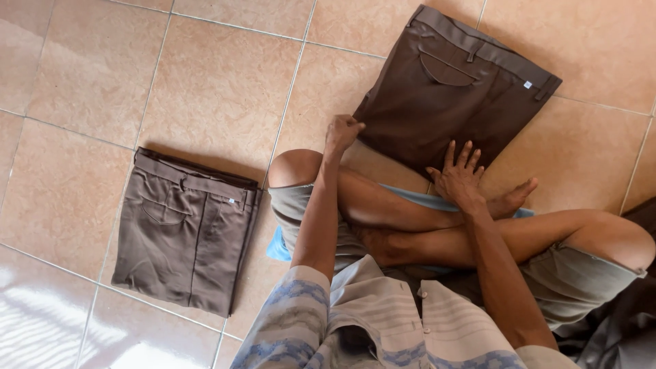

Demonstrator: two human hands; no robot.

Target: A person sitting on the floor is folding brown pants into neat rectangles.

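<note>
1. Fingers (pixel 463 156) of right hand (pixel 456 179) spread flat on near edge of dark brown folded trousers (pixel 451 92).
2. Left hand (pixel 340 133) pinching trousers' left corner, on tiled floor (pixel 219 82) ahead of crossed legs (pixel 424 219).
3. Second folded brown trousers (pixel 183 229) well apart, leftward.

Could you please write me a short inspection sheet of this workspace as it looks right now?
Surface: tiled floor, beige with grey grout lines; glare at the lower left.
Job's things: dark brown trousers, folded, in front of the seated person; both hands rest on their near edge.
Clutter: grey-brown trousers, folded, lying apart to the left; blue cloth under the crossed legs; dark fabric at the lower right.
Hands: left hand pinches the near left corner; right hand lies flat, fingers spread.
Cables: nothing seen.
Surroundings: only floor in view; no other people seen.
</note>
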